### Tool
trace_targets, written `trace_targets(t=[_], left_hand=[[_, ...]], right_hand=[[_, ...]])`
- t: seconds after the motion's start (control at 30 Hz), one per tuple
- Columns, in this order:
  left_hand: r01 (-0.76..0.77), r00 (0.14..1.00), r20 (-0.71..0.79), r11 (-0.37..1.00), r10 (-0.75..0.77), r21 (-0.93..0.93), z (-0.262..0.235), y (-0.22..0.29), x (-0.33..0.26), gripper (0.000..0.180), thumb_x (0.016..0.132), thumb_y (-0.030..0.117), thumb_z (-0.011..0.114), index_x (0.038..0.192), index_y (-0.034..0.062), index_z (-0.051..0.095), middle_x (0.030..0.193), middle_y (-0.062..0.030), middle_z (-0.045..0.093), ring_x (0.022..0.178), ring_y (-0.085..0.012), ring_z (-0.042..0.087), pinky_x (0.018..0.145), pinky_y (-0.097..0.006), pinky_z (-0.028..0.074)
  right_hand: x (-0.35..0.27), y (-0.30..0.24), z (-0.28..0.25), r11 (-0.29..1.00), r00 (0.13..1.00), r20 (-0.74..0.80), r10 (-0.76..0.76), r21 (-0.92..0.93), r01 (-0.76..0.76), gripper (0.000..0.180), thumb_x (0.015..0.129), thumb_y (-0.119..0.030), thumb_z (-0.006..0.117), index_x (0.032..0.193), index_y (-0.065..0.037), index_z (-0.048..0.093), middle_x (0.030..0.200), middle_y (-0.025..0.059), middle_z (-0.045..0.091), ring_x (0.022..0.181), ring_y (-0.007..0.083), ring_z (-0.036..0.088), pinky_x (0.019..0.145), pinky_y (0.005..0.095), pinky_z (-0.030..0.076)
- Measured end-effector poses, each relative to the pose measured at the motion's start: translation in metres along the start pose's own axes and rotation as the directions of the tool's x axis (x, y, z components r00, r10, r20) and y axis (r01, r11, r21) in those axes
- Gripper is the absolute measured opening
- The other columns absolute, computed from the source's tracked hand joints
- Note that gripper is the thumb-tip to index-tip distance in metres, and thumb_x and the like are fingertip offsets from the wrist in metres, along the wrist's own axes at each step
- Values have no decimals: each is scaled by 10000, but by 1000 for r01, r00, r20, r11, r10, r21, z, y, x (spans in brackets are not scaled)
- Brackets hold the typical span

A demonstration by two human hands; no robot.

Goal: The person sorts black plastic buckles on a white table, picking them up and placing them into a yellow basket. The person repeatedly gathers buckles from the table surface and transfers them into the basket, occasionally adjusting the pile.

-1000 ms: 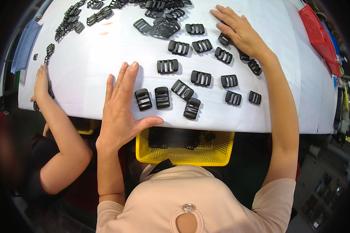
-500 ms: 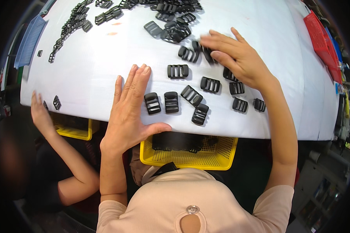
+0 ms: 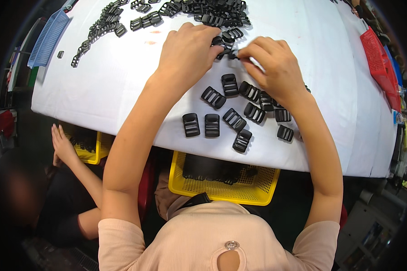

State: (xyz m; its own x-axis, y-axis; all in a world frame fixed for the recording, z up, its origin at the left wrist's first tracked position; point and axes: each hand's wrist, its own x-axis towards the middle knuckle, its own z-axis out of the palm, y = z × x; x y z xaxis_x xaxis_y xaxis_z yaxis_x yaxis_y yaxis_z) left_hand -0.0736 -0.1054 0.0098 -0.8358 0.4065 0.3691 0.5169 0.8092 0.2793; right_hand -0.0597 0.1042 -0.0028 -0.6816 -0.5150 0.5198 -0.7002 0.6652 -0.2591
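Note:
My left hand (image 3: 187, 54) and my right hand (image 3: 272, 67) meet over the white table (image 3: 122, 86), fingertips pinched together on a small black plastic buckle (image 3: 228, 54). Just beyond them lies a heap of black buckles (image 3: 212, 11). Below my hands, several black buckles (image 3: 233, 113) lie spread flat near the table's front edge. How each hand grips the piece is partly hidden by the fingers.
A yellow basket (image 3: 221, 187) with black buckles sits under the table edge on my lap. Another person's hand (image 3: 63, 144) reaches toward a second yellow basket (image 3: 92, 147) at lower left. A blue tray (image 3: 47, 38) lies far left, a red tray (image 3: 377, 52) far right.
My left hand rose from lying flat at the table's front edge to the far pile. My right hand swung left to meet it, and both now pinch a buckle.

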Motion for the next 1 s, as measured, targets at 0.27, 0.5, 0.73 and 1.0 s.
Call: trace_targets(t=[0.27, 0.5, 0.73, 1.0], left_hand=[[204, 973, -3, 860, -232, -468, -15, 8, -8, 219, 867, 75, 655, 1079, 59, 711, 911, -75, 717, 819, -169, 659, 772, -279, 507], [450, 892, 165, 852, -420, -266, -29, 9, -45, 237, 854, 51, 653, 1083, 64, 714, 911, -71, 716, 756, -157, 642, 718, -265, 505], [3, 999, -48, 999, -6, -51, -9, 4, -24, 235, 803, 84, 709, 1038, 68, 707, 1072, -59, 674, 995, -267, 588, 848, -372, 484], [68, 995, 76, 992, -60, -108, -2, 9, -14, 184, 836, 117, 680, 1008, 59, 707, 906, -85, 683, 884, -270, 598, 798, -372, 489]], right_hand=[[0, 21, -22, 856, 876, 248, 413, 223, -467, 246, 800, -216, 711, 974, -43, 691, 876, 93, 641, 856, 279, 631, 794, 389, 495], [4, 7, -21, 892, 871, 268, 413, 74, -446, 221, 832, -190, 689, 997, -45, 719, 877, 115, 694, 820, 305, 659, 779, 398, 519], [16, 13, -32, 827, 761, 458, 459, 92, -554, 157, 826, -182, 692, 894, -49, 740, 847, 90, 695, 668, 226, 671, 685, 352, 522], [30, 38, 8, 987, 990, 65, 123, -110, -115, 166, 816, -166, 700, 981, -156, 702, 994, 6, 627, 946, 214, 608, 790, 369, 523]])
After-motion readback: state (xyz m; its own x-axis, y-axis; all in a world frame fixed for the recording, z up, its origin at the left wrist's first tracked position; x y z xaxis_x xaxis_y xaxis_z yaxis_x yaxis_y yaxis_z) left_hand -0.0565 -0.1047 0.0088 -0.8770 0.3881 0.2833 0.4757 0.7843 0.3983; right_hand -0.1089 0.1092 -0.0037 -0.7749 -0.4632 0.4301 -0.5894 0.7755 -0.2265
